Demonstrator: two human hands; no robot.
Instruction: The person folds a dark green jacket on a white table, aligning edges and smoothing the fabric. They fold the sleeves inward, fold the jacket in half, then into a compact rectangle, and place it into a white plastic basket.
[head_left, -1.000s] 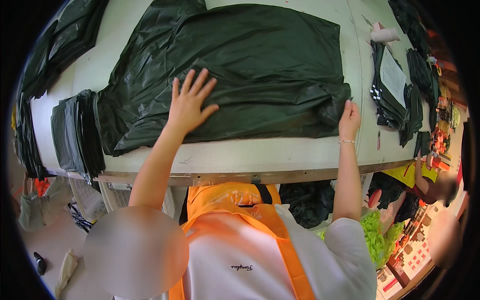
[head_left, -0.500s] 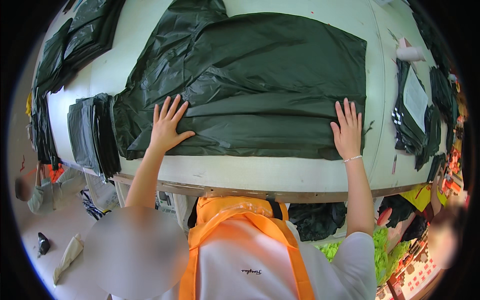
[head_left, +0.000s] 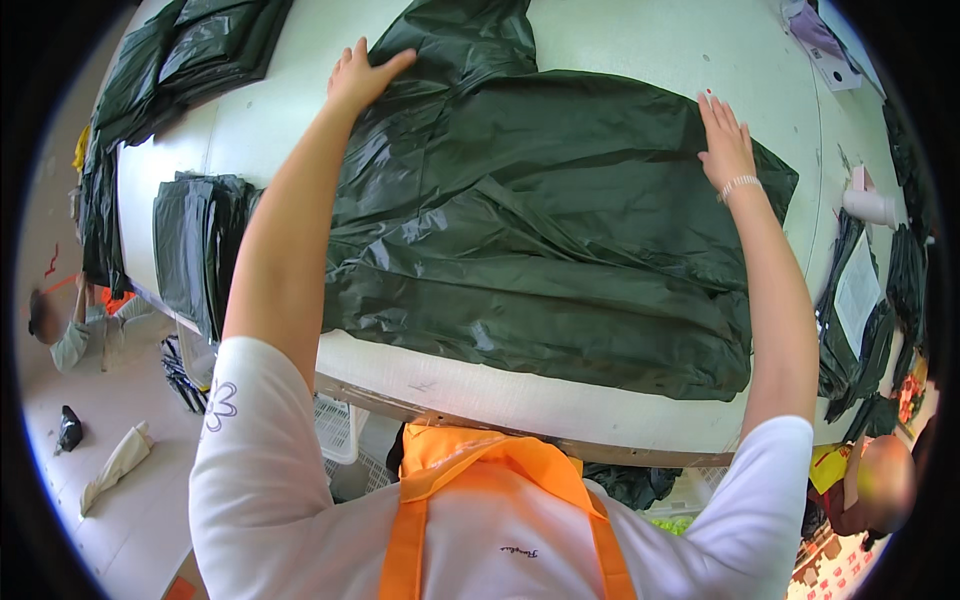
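Note:
A dark green, shiny waterproof garment, like a raincoat (head_left: pixel 560 190), lies spread and creased across the pale table. A narrower part of it, perhaps a sleeve, runs off the far side of the view. My left hand (head_left: pixel 362 78) is at the left edge of that part, thumb out toward the fabric and fingers apart. Over the far right edge of the garment is my right hand (head_left: pixel 728 150), fingers stretched out. Whether either hand presses on the cloth I cannot tell.
Folded dark green garments (head_left: pixel 195 240) are stacked beside my left forearm, with another pile (head_left: pixel 215 50) at the far left. On the right lie dark bundles with a white sheet (head_left: pixel 857 290) and a white roll (head_left: pixel 870 207). The table's front edge (head_left: pixel 500 430) is close to my body.
Both hands have moved from the near part of the garment to its far edges, away from me. The view has shifted, and the garment's near edge now lies crooked.

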